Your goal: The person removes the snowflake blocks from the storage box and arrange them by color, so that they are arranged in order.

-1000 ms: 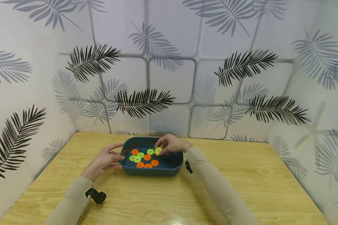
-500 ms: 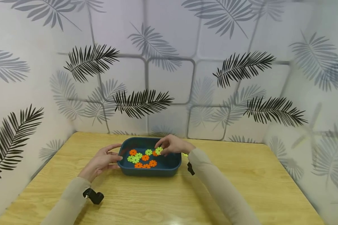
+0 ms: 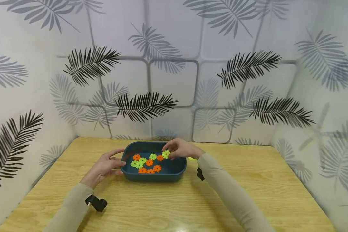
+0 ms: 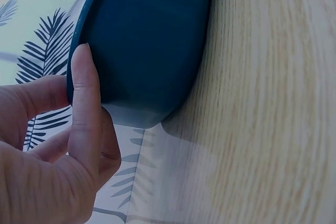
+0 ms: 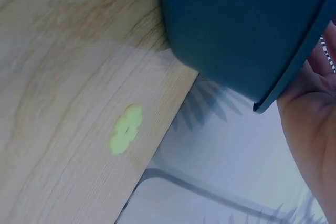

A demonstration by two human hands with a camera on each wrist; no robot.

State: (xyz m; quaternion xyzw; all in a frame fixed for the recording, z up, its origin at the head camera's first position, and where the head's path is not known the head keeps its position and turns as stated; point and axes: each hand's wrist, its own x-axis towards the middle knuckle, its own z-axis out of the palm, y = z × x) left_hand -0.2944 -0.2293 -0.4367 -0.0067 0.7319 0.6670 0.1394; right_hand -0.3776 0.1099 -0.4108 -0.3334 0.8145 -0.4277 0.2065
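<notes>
A dark blue plastic bin [image 3: 153, 178] stands on the table with several orange and yellow-green flower-shaped discs lying in it. My left hand [image 3: 104, 167] grips the bin's left end, as the left wrist view shows, with the rim between thumb and fingers [image 4: 86, 93]. Over the right part of the bin, my right hand [image 3: 182, 149] pinches a yellow-green flower disc [image 3: 166, 154] between thumb and fingertips. An orange disc [image 3: 160, 158] lies just left of the held one. The right wrist view has the bin wall hiding the fingertips of that hand [image 5: 312, 106].
Just right of the bin, one yellow-green disc [image 5: 126, 129] lies on the wooden table [image 3: 150, 206], partly covered by my right arm in the head view. A leaf-patterned wall [image 3: 174, 124] rises behind the table's back edge.
My right hand has drawn slightly right with the pinched disc, which has come away from above an orange disc. The disc on the table has come into view beside my sleeve. My left hand keeps its grip.
</notes>
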